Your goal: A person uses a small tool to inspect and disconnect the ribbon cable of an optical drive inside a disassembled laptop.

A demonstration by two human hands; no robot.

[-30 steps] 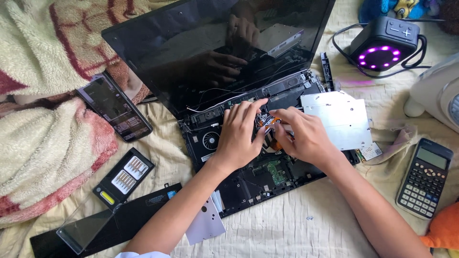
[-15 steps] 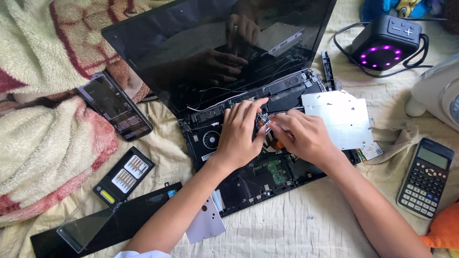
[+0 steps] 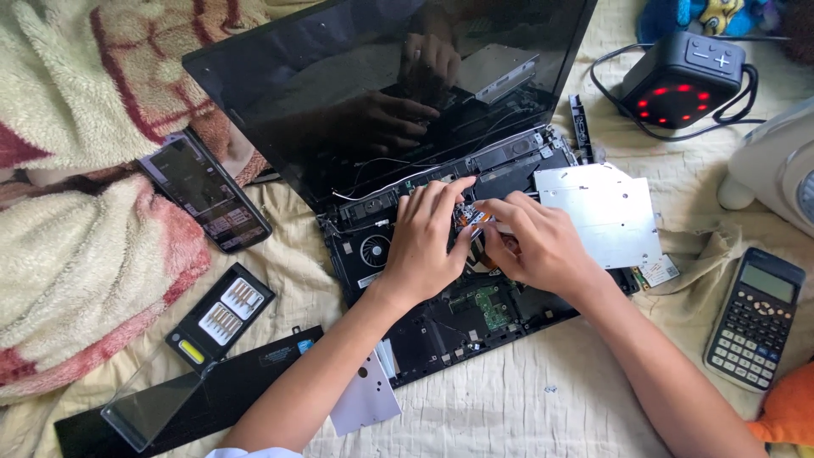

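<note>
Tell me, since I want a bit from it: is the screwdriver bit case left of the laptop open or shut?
Open. The bit case shows its rows of bits uncovered, and its clear lid is swung out flat beside it.

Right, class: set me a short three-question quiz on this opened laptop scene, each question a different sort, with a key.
1. True or false: both hands, left hand and right hand, are over the opened laptop.
2. Which lies nearest the right forearm? A) phone B) calculator C) bit case
3. Fill in: the lights on the black speaker glow ____.

Key: 1 true; 2 B; 3 red.
</note>
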